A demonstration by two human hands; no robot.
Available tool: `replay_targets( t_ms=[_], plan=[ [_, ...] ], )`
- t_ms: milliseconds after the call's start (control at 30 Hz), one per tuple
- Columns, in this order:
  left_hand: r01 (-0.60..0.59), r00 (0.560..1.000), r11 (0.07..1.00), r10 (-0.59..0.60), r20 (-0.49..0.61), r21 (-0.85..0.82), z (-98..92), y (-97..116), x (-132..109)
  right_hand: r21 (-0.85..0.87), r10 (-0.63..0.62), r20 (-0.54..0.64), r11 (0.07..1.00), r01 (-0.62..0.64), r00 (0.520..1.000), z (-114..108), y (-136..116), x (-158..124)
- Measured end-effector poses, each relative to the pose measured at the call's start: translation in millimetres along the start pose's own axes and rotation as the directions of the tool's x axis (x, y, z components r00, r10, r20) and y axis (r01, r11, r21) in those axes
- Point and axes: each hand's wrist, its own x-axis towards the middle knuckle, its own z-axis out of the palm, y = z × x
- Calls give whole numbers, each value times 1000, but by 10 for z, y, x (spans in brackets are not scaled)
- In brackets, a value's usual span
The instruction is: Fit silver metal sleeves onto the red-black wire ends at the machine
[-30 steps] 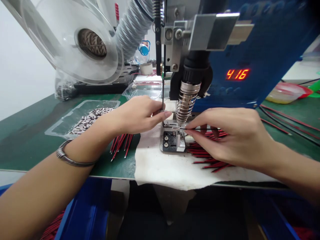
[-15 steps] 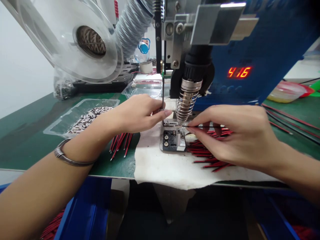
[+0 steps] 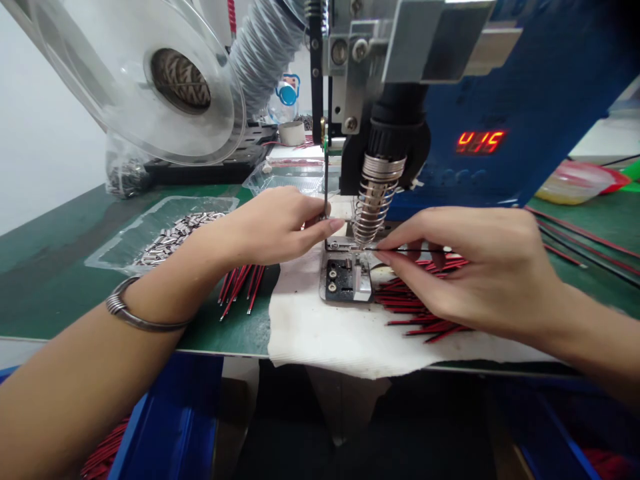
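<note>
My left hand (image 3: 273, 223) has its fingers pinched together at the left side of a small metal fixture (image 3: 346, 277), under the coiled tip of a soldering head (image 3: 373, 203); what it pinches is too small to name. My right hand (image 3: 480, 267) pinches a thin red-and-black wire (image 3: 417, 251) and holds its end level at the fixture, right under the tip. A pile of red-and-black wires (image 3: 423, 313) lies beneath my right hand on a white cloth (image 3: 345, 333). A metal bracelet (image 3: 125, 313) sits on my left wrist.
A blue machine (image 3: 540, 87) with a red digit display (image 3: 479, 141) stands behind. A clear tray of small metal sleeves (image 3: 170, 233) lies at left, more wires (image 3: 243, 283) under my left hand. A clear reel (image 3: 145, 80) and grey hose (image 3: 263, 53) hang above. Blue bins (image 3: 170, 427) sit below the table edge.
The red display has changed from 416 to 415. Both hands stay at the fixture, almost still; the view has shifted slightly.
</note>
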Motion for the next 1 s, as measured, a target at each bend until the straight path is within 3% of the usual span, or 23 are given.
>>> replay_targets(
  t_ms=[1000],
  plan=[
    [11,1000,1000,-11,6,22,3,1,8,-2,-8,12,1000,8,1000,-16,-20,-7]
  ],
)
